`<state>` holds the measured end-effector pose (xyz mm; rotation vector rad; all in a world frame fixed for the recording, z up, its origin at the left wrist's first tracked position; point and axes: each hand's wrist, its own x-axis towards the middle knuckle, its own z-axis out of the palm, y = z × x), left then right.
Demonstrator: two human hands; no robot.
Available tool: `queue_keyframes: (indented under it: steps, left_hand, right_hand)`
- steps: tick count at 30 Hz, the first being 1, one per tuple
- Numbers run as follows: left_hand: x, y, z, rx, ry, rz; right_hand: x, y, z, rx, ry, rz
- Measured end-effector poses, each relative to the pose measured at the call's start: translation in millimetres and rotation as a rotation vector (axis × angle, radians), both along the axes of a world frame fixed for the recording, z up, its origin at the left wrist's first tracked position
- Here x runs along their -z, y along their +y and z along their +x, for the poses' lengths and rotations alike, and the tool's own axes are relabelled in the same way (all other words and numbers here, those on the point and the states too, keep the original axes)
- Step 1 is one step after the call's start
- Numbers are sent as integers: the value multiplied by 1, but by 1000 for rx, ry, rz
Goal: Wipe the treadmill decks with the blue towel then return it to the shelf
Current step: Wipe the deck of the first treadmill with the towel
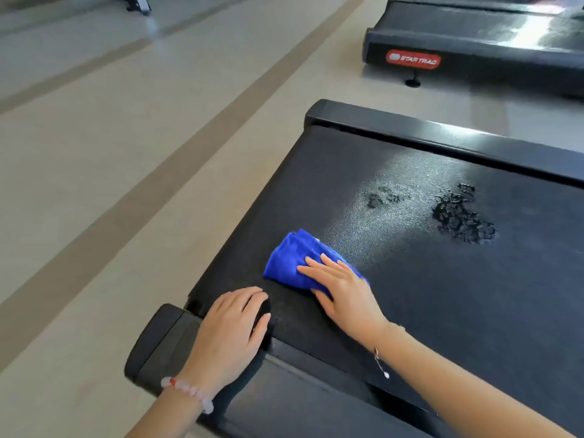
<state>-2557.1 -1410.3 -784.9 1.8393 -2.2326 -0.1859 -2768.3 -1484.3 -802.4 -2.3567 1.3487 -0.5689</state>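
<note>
Blue towel [297,263], bunched, on the near-left part of the treadmill deck [410,295], pressed down under the straight fingers of the right hand [344,289]. Left hand [234,330] braced on the deck's near edge, fingers loosely bent, nothing held. Best to keep the palm flat and sweep in overlapping strokes toward the wet patches [461,216] farther right. On the next treadmill [489,42], a red label [413,59]: "STAR TRAC".

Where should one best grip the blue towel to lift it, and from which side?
Probably its bunched far end, pinched from above: the blue towel stands in thick folds there, while the right hand lies flat on the near end, pressing it onto the deck.
</note>
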Motion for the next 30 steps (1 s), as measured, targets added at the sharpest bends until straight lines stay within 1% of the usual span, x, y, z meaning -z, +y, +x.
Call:
queue_keyframes:
  steps: [7,11,14,20,30]
  left_hand:
    - [-5,16,-8,22,-50,1]
    - [-4,13,-17,39,-64,-21]
    - [-4,5,-23,66,-74,-21]
    - [0,-31,-46,152,-102,7]
    - [13,-134,-81,204,-160,-16]
  right_hand:
    - [5,45,-13,-87,32,-134]
    - [4,34,-21,-95,14,-113]
    - [2,17,-31,-26,5,-82]
    - [-5,-62,-66,148,47,27]
    - [-7,-218,-95,317,124,20]
